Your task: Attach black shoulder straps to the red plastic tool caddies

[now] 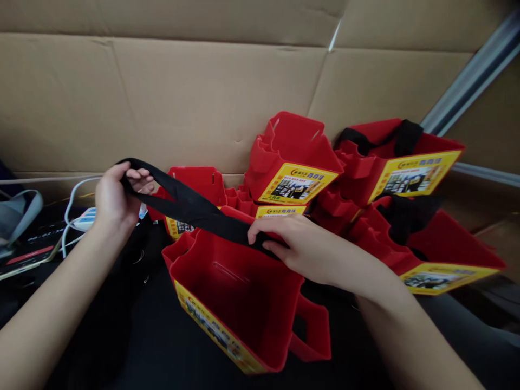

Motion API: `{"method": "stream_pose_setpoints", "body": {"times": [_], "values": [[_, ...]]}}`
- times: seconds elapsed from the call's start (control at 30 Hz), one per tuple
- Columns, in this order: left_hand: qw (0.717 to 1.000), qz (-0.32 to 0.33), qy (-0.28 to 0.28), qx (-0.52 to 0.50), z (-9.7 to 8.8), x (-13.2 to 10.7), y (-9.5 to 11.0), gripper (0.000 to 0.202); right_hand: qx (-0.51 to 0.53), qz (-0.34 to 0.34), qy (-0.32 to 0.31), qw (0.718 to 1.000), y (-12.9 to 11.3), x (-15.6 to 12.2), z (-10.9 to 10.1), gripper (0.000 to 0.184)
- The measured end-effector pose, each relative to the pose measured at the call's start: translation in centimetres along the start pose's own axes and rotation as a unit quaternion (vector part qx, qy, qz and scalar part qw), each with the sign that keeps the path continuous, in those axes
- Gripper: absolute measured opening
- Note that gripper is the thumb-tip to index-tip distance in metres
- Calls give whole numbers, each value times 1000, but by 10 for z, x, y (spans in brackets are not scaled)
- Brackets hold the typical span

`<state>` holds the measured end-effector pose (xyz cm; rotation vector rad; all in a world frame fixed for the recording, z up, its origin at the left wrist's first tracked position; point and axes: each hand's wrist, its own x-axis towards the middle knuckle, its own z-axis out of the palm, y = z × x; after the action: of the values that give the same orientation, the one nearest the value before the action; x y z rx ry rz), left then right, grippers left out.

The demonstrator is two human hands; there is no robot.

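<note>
A red plastic box (pixel 239 303) with a yellow label lies open side up on the dark surface in front of me. A black strap (pixel 190 208) stretches across its far rim. My left hand (pixel 116 197) pinches the strap's left end, lifted above the surface. My right hand (pixel 300 246) presses the strap's other end against the box's right rim, fingers closed on it.
Several more red boxes with yellow labels (pixel 296 162) are piled behind, some with black straps (pixel 402 138). A cardboard wall (pixel 203 92) stands at the back. White cables and a small device (pixel 83 216) lie at the left. A metal rail (pixel 475 76) runs at the upper right.
</note>
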<state>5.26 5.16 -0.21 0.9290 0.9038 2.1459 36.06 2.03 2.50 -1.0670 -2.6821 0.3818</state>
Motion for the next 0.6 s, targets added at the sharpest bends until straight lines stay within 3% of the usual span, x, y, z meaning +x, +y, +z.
{"method": "stream_pose_setpoints", "body": {"times": [0.13, 0.3, 0.4, 0.47, 0.53, 0.6], "values": [[992, 40, 24, -116, 11, -13, 13, 24, -1, 18, 19, 1000, 1, 3, 3, 30], [978, 73, -33, -191, 14, -16, 21, 22, -14, 36, 26, 999, -1, 2, 2, 28], [996, 68, -56, 22, 5, -6, 14, 19, -18, 41, 19, 999, -2, 1, 0, 27], [980, 43, -64, 185, -2, -1, 9, 25, -20, 46, 21, 999, -3, 1, -1, 27], [961, 31, -55, 268, -4, -1, 8, 54, -23, 49, 21, 998, -2, 1, -1, 25], [926, 87, -48, 364, -1, -8, 12, 86, -22, 47, 16, 999, -2, 2, 0, 25]]}}
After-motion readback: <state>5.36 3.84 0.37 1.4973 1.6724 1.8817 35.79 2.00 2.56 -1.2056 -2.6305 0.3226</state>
